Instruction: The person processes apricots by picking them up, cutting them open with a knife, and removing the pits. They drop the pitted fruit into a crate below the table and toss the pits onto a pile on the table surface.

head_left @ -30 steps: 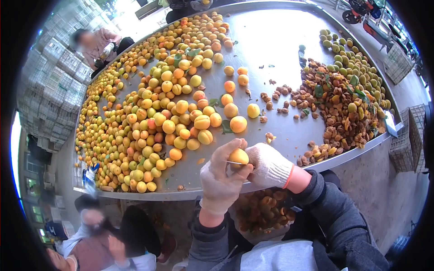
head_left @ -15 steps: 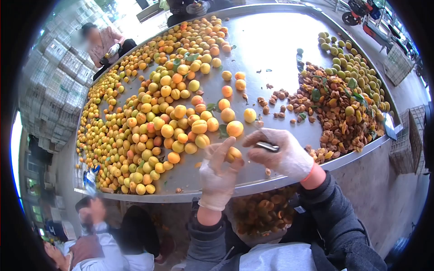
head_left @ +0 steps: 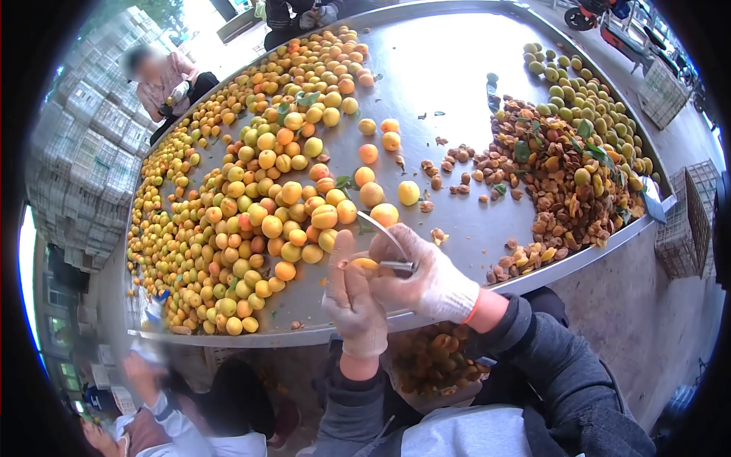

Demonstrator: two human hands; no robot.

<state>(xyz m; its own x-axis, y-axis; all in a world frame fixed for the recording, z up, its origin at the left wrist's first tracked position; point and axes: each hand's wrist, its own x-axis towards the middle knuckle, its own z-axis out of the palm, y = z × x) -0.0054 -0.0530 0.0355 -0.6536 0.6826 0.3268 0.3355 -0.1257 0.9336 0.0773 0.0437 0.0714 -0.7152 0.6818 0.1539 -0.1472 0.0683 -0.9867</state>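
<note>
My left hand (head_left: 355,305), in a white glove, grips a yellow-orange apricot (head_left: 364,264) between thumb and fingers above the table's near edge. Against that fruit comes my right hand (head_left: 434,280), also gloved, closed round a small silver metal tool (head_left: 398,266). A thin, pale curved strip (head_left: 384,231) rises from beside the tool over the fingers. Just beyond the hands lies a loose apricot (head_left: 385,215). Below the table edge, a container in front of my body holds cut apricot pieces (head_left: 438,358).
Whole apricots (head_left: 251,221) cover the left of the metal table (head_left: 449,76). On the right are a heap of brown pits and scraps (head_left: 567,179) and greener fruit (head_left: 586,91). Crates (head_left: 685,217) stand beyond. One person (head_left: 164,84) sits far left, another (head_left: 164,419) near left.
My right hand has moved left to meet my left hand, bringing the metal tool to the apricot. A curved strip now shows. The view has shifted slightly.
</note>
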